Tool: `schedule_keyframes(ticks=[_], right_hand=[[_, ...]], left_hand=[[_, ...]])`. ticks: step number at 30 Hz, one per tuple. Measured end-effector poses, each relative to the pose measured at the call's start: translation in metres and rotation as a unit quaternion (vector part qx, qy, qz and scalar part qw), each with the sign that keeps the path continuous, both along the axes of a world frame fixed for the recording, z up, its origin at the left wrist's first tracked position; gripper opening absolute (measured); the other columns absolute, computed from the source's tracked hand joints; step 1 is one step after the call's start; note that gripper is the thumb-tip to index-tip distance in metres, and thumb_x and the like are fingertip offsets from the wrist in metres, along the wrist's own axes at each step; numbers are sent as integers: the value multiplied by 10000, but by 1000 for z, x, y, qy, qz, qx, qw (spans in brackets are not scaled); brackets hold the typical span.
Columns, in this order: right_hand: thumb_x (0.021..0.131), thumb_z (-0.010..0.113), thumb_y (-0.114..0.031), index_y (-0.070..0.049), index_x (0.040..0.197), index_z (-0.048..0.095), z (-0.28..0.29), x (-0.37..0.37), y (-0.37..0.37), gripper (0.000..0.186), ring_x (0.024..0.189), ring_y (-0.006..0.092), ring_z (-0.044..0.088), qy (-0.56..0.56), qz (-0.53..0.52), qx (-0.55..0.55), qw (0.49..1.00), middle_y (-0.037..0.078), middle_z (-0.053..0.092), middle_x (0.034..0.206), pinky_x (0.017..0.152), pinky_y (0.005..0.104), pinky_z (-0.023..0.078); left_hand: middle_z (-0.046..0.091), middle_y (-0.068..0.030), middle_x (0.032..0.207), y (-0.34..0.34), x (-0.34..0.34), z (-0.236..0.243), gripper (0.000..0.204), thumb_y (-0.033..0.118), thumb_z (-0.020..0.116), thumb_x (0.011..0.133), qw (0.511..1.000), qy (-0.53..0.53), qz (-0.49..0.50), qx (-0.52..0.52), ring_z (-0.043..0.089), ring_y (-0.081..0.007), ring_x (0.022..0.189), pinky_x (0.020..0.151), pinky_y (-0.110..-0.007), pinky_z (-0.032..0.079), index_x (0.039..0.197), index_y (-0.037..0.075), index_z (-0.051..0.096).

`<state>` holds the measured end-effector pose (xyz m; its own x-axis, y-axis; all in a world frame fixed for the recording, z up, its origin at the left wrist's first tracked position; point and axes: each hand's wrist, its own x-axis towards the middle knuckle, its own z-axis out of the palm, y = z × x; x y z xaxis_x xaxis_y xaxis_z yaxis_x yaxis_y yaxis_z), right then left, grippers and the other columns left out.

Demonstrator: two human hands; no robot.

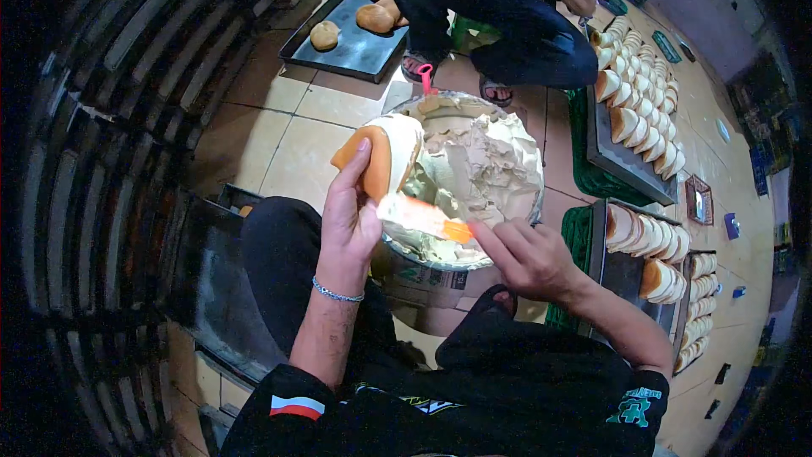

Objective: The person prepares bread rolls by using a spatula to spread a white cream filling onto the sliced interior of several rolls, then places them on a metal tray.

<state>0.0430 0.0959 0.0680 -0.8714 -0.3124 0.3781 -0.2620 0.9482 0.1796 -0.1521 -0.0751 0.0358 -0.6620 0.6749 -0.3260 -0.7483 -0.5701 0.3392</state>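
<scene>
My left hand [348,218] grips a golden-brown bun [376,161] above the left side of a wide bowl [540,195]. White cream covers the bun's right-hand face. In my right hand [534,261] is a spatula [457,230], held by its orange handle. Its blade, bright with glare and smeared with cream, points left to just below the bun, close to my left hand; whether they touch I cannot tell. Thick pale cream [495,161] fills much of the bowl, heaped high on the right. A red-handled tool [425,76] stands at the bowl's far rim.
Ahead, a person [499,21] sits holding a bun. A dark tray [292,55] with several plain buns lies at far left. On the right, trays [630,173] of cream-coated buns rest on green crates [579,241]. Dark slatted racks [110,144] line the left side.
</scene>
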Motion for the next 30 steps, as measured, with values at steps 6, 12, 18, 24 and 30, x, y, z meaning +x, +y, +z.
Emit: schedule_keyframes(ticks=[6,12,18,24,30], right_hand=[[810,574,47,-15,1228,616,14,-19,37,424,632,307,602,99,-62,-230,966,152,584,786,568,390,504],[869,570,42,-3,1218,599,14,-26,54,353,733,371,621,84,-57,-314,944,193,607,868,633,434,511],[913,592,-16,11,1171,623,9,-26,52,261,732,281,643,32,-84,-396,914,167,645,876,641,356,511],[940,613,-66,27,1157,658,0,-29,74,240,685,140,606,-40,-57,-527,847,90,650,777,628,296,492],[930,610,-31,17,1148,657,8,-20,66,228,670,195,620,-25,-10,-477,878,139,660,852,612,317,498]], left_hand=[[643,-74,1147,3,11,5,331,168,659,951,993,89,7,-78,634,-153,1061,961,-308,518,1228,15,561],[644,-53,1092,4,19,15,334,173,692,918,979,154,-13,-134,636,-127,1022,943,-316,522,1193,34,564],[657,-120,1143,-2,13,11,365,181,635,936,993,75,-89,-1,653,-217,1075,983,-369,520,1242,1,550],[661,-165,1176,-3,15,9,363,209,563,955,991,54,-111,48,670,-286,1063,956,-415,552,1237,-20,564],[661,-157,1152,-6,12,9,349,180,594,945,991,55,-108,58,668,-261,1057,968,-392,537,1221,-31,559]])
